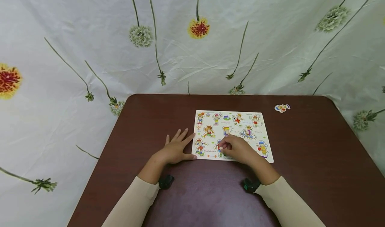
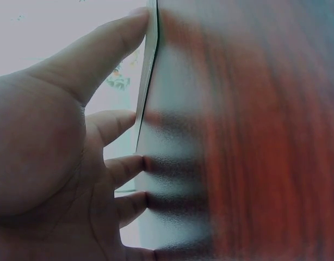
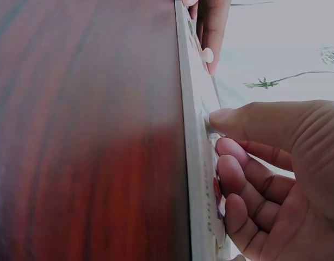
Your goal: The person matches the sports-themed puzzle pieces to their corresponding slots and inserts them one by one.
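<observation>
A white wooden puzzle board with several sports-figure pieces lies on the table. My left hand is spread palm down at its left side, thumb and index finger touching the edge. In the left wrist view, the left thumb rests against the board's edge and the other fingertips meet the tabletop. My right hand is over the lower middle of the board. Its curled thumb and fingers pinch a puzzle piece, partly hidden by the hand. In the right wrist view, the right hand is close against the board's face.
A loose puzzle piece lies on the brown table near the far right edge. A white cloth with printed flowers hangs behind the table. A pale knob stands up from the board in the right wrist view.
</observation>
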A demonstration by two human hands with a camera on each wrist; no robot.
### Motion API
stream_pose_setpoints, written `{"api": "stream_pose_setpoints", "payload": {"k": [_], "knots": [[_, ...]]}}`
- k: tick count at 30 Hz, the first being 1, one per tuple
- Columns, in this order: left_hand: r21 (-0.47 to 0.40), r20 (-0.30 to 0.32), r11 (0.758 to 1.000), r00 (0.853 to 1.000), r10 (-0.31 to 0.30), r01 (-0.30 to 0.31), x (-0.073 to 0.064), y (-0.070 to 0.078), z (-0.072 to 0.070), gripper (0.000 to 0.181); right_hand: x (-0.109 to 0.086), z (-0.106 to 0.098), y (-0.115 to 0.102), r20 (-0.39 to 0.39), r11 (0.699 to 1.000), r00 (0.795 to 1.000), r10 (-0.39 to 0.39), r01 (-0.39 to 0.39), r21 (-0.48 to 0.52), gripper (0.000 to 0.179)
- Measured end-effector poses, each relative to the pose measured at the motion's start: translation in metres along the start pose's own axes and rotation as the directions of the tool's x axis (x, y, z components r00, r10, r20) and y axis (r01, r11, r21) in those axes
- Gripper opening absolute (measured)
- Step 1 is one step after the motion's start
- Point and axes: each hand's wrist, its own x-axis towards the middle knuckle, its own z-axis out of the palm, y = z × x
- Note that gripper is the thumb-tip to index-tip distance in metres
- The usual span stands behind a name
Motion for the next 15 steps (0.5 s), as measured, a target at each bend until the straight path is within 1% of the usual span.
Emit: {"api": "stream_pose_setpoints", "payload": {"k": [8,12,15], "knots": [[-0.001,-0.002,1.0,1.0,0.002,-0.002,0.0,0.0,0.001,0.092,-0.001,-0.002,0.001,-0.014,0.999,1.0,-0.006,0.007,0.038,0.009],[0.003,-0.001,1.0,1.0,-0.001,0.001,0.0,-0.001,0.002,0.092,0.0,-0.006,0.001,-0.023,0.997,1.0,0.01,-0.008,0.071,0.009],[0.005,-0.006,1.0,1.0,0.002,-0.002,0.001,-0.001,0.002,0.092,-0.001,-0.011,0.001,-0.027,0.991,0.999,0.043,-0.039,0.126,0.012]]}}
